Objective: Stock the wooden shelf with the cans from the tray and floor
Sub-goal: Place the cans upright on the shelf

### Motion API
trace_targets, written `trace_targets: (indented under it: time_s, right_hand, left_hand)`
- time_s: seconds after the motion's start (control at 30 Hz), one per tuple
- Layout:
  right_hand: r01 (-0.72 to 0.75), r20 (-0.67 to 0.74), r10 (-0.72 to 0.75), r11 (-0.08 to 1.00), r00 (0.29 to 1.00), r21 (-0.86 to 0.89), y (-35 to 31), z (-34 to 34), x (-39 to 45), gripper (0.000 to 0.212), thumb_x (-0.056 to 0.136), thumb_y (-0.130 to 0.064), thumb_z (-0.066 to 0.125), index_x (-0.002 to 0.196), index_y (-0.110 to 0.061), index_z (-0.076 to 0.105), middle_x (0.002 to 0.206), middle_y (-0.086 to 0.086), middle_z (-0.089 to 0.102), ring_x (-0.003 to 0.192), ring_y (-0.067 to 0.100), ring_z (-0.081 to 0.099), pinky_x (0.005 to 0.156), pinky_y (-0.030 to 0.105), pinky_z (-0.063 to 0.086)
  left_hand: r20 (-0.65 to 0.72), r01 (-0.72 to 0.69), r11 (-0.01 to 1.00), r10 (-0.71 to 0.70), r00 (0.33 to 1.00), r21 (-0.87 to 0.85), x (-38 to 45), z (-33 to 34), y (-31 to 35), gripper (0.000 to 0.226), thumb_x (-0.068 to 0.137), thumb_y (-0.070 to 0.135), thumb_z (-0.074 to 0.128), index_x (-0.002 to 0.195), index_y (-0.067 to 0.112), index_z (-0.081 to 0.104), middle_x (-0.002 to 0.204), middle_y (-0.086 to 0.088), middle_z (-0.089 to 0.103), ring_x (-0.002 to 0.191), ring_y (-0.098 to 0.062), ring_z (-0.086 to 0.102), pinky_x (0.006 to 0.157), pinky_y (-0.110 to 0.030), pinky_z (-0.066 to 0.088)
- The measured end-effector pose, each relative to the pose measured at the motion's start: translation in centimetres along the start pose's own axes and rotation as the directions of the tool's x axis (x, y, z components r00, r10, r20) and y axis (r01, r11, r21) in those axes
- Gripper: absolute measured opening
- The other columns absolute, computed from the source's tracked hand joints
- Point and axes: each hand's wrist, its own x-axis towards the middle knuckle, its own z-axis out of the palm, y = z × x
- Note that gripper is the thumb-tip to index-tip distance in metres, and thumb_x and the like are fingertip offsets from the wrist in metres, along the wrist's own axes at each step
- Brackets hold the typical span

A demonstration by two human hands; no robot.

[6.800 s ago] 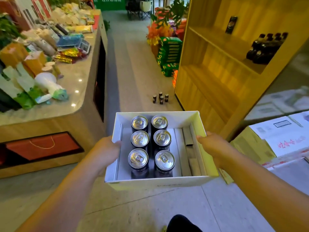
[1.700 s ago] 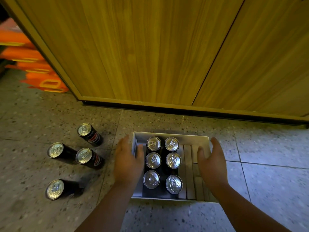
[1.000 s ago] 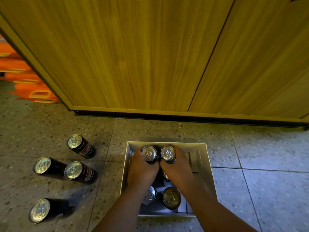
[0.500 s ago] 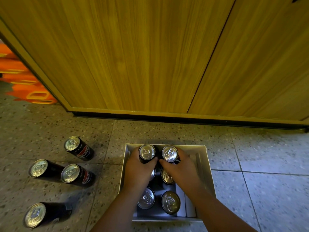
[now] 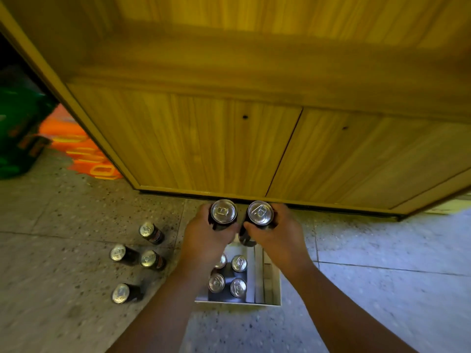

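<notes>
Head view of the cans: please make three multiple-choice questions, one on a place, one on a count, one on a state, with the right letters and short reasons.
1. Where do the loose cans stand relative to the tray?
A. on the person's left
B. on the person's right
C. inside it

2. How many cans remain in the tray?
A. two
B. four
C. six

3. What are the hands doing?
A. both empty
B. only one holds a can
C. each holds one can

Answers:
1 A: four floor cans stand left of the tray.
2 B: four tray cans show.
3 C: the left hand and the right hand each grip a can.
</notes>
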Motion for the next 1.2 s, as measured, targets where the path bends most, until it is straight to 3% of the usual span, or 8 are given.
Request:
trace_targets:
  time_s: [0.07,0.17,0.3,0.6,0.8,1.0,1.13,1.2]
  right_hand:
    - [0.017,0.001,-0.017,1.0,1.0,-0.007,-5.9,-3.8,-1.3,0.046,0.069,-0.039,0.086,0.102,-0.041,0.054,0.09,-0.025,0.066,0.084,-0.014,0.061,0.067,0.008,0.047]
    - [0.075,-0.025,-0.076,0.997,0.997,-0.017,-15.0,-9.7,-3.0,0.048,0.07,-0.04,0.085,0.109,-0.035,0.056,0.091,-0.026,0.065,0.085,-0.015,0.06,0.065,0.004,0.046]
    - [0.122,-0.025,-0.122,0.992,0.992,0.003,-26.6,-16.9,-4.9,0.047,0.072,-0.04,0.084,0.11,-0.037,0.055,0.094,-0.024,0.065,0.088,-0.011,0.061,0.068,0.008,0.048]
    - [0.214,-0.05,-0.211,0.973,0.976,0.085,-46.5,-30.6,-7.3,0.043,0.073,-0.035,0.085,0.105,-0.04,0.056,0.097,-0.022,0.068,0.09,-0.006,0.064,0.074,0.017,0.054]
    - [0.3,-0.022,-0.3,0.942,0.954,0.153,-54.1,-36.7,-8.0,0.042,0.074,-0.028,0.085,0.101,-0.042,0.057,0.097,-0.02,0.069,0.089,-0.009,0.064,0.076,0.016,0.054]
    - [0.321,0.023,-0.327,0.938,0.945,0.128,-58.5,-38.9,-7.4,0.044,0.073,-0.034,0.085,0.108,-0.036,0.06,0.102,-0.019,0.067,0.095,-0.003,0.062,0.08,0.019,0.052]
    - [0.286,0.048,-0.292,0.952,0.955,0.113,-60.9,-38.7,-5.2,0.04,0.075,-0.034,0.084,0.103,-0.039,0.055,0.095,-0.022,0.061,0.093,-0.001,0.06,0.072,0.017,0.047]
    - [0.257,0.05,-0.264,0.96,0.963,0.111,-62.1,-38.0,-3.7,0.041,0.075,-0.035,0.084,0.105,-0.035,0.056,0.095,-0.021,0.061,0.091,0.0,0.059,0.073,0.019,0.048]
  left_hand:
    - [-0.013,-0.032,0.999,0.032,0.999,-0.005,-1.4,-2.8,6.5,0.041,0.073,0.026,0.086,0.098,0.042,0.057,0.089,0.022,0.067,0.086,0.011,0.062,0.07,-0.011,0.048]
    - [-0.035,-0.078,0.997,0.078,0.996,-0.015,-3.6,-6.6,16.8,0.048,0.072,0.03,0.086,0.113,0.036,0.06,0.098,0.019,0.068,0.095,0.001,0.064,0.078,-0.02,0.052]
    - [-0.018,-0.131,0.99,0.13,0.991,-0.056,-6.3,-11.3,29.8,0.051,0.075,0.028,0.084,0.12,0.03,0.061,0.103,0.018,0.066,0.098,-0.003,0.062,0.07,-0.013,0.045]
    - [-0.017,-0.22,0.966,0.22,0.975,-0.137,-11.1,-18.9,52.0,0.049,0.076,0.029,0.083,0.119,0.031,0.06,0.107,0.022,0.063,0.1,0.002,0.059,0.075,-0.013,0.046]
    - [-0.067,-0.279,0.949,0.272,0.96,-0.146,-13.7,-21.6,61.4,0.043,0.079,0.03,0.08,0.114,0.035,0.056,0.1,0.028,0.056,0.092,0.004,0.055,0.067,-0.009,0.041]
    - [-0.104,-0.277,0.952,0.265,0.959,-0.132,-13.7,-24.2,66.5,0.043,0.081,0.036,0.077,0.119,0.033,0.058,0.107,0.017,0.057,0.104,-0.011,0.054,0.079,-0.026,0.042]
    - [-0.12,-0.303,0.946,0.29,0.949,-0.112,-11.5,-25.7,68.5,0.038,0.081,0.03,0.079,0.113,0.031,0.057,0.096,0.024,0.053,0.098,-0.007,0.051,0.068,-0.013,0.038]
    - [-0.128,-0.304,0.946,0.289,0.949,-0.114,-9.7,-26.7,68.9,0.039,0.08,0.028,0.08,0.114,0.028,0.059,0.097,0.022,0.055,0.1,-0.009,0.053,0.068,-0.014,0.04]
